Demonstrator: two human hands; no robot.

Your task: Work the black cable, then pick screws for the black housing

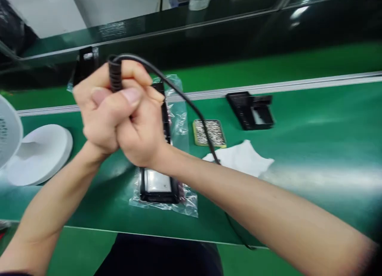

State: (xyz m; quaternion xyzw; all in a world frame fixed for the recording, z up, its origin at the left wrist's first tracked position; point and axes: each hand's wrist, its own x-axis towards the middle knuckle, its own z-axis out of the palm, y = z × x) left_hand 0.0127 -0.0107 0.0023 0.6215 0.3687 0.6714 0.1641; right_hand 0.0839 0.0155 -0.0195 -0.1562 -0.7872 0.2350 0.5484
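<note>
My left hand [97, 117] and my right hand [145, 127] are closed together, one against the other, around an upright corded tool. Only its black ribbed cable sleeve [115, 75] shows above my fists; the body is hidden in my fingers. From the sleeve a black cable [191, 103] arches to the right, passes behind my right forearm and hangs over the bench's front edge. Below my hands lies a long black frame-like housing [159, 197] with a pale panel, on a clear plastic bag [191, 202]. My hands cover its middle.
A small yellow-edged tray of tiny metal parts [210, 133] and a white cloth [241, 158] lie right of the housing. Farther right is a black bracket-like part [252, 111]. White round objects [44, 152] stand left. Another black part [85, 65] lies behind the metal rail [283, 87].
</note>
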